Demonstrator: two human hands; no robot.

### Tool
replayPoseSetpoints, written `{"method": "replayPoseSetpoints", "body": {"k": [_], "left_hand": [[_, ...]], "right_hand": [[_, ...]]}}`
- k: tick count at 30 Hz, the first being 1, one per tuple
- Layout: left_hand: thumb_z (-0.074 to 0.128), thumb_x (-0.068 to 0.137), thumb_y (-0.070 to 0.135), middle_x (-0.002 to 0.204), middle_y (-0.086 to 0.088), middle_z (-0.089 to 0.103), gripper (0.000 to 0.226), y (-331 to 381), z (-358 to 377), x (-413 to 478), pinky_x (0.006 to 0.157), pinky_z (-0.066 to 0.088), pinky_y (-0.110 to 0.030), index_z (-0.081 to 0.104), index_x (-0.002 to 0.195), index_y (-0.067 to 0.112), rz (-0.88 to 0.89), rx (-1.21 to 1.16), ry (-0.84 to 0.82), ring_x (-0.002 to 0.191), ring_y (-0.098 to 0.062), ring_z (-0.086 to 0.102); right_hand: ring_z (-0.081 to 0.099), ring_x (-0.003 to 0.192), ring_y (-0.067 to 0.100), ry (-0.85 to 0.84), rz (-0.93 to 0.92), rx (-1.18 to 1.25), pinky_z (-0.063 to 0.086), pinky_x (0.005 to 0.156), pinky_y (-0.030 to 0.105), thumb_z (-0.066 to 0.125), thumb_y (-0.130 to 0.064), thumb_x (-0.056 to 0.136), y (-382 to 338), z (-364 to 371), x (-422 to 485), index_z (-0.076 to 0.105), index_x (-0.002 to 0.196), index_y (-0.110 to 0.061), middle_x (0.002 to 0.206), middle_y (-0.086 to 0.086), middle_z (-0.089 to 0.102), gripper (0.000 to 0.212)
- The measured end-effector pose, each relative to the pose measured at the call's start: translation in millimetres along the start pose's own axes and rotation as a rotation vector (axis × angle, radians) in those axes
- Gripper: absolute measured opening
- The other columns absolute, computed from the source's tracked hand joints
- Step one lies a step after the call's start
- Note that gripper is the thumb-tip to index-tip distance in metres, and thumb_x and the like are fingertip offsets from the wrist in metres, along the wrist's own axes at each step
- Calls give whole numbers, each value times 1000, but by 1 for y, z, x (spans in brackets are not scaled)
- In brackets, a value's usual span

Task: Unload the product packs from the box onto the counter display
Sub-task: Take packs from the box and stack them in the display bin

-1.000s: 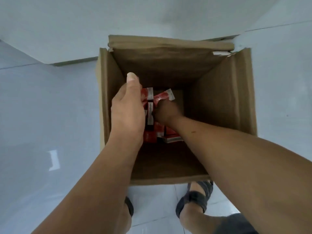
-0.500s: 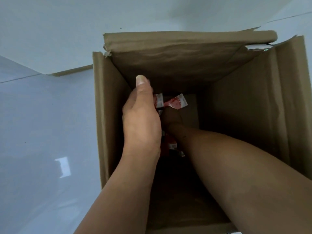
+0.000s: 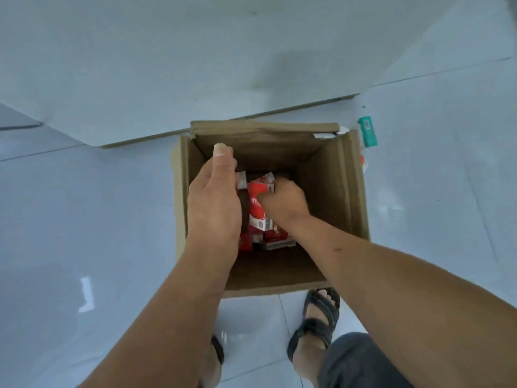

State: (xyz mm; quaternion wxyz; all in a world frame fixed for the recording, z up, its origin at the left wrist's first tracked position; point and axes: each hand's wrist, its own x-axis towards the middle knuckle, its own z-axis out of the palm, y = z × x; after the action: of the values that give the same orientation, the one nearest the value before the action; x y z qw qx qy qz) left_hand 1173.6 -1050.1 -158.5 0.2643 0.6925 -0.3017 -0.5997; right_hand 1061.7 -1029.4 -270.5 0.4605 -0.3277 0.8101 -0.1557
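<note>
Looking down, I see the cardboard box point(image 3: 352, 186) on a glossy pale tile floor point(image 3: 84, 219), a white wall point(image 3: 167, 65) at twelve o'clock and a small teal object point(image 3: 368, 131) at two. Red packs point(image 3: 257, 208) sit at its bottom. My right hand point(image 3: 285, 198) curls round one. My left hand point(image 3: 214, 203) lies against them with its fingers hidden, so I cannot tell its grip.

We look down on glossy pale-blue floor tiles point(image 3: 84, 219) with thin grout lines point(image 3: 42, 154); a white wall panel point(image 3: 195, 51) meets them, and bright glare point(image 3: 85, 295) marks one tile.
</note>
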Motion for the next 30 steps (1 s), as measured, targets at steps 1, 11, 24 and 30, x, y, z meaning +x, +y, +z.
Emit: {"method": "replayPoseSetpoints", "body": {"k": [1,11,24,30], "left_hand": [[38,101,60,119,20,66,34,15,-2,-17,104,40,-36,65,111,42,-5,-2,0,115,-6,60],[38,100,59,98,21,72,33,194,-37,-218,95,49,-27,65,98,39,173,-22,-73,99,-2,67],[36,103,55,131,8,64,47,368,-97,-384,107,36,-39,61,135,30,366,-102,-118,124,-15,58],[37,105,52,96,14,73,36,433,-126,-401,76,43,-26,68,103,33,484,-177,-167,97,-6,66]], "right_hand": [[69,80,26,16,-12,-11,58,72,42,59,-22,87,-10,-15,-19,60,77,-19,79,3,68,10],[64,84,21,156,-153,86,54,73,36,54,-34,83,-155,-186,-235,54,77,-22,82,0,66,14],[70,82,29,313,-380,352,59,77,48,61,-23,80,-321,-339,-429,71,88,-15,81,6,72,15],[71,76,18,369,-604,352,56,74,49,59,-21,88,-404,-369,-470,69,93,-15,82,4,73,13]]}}
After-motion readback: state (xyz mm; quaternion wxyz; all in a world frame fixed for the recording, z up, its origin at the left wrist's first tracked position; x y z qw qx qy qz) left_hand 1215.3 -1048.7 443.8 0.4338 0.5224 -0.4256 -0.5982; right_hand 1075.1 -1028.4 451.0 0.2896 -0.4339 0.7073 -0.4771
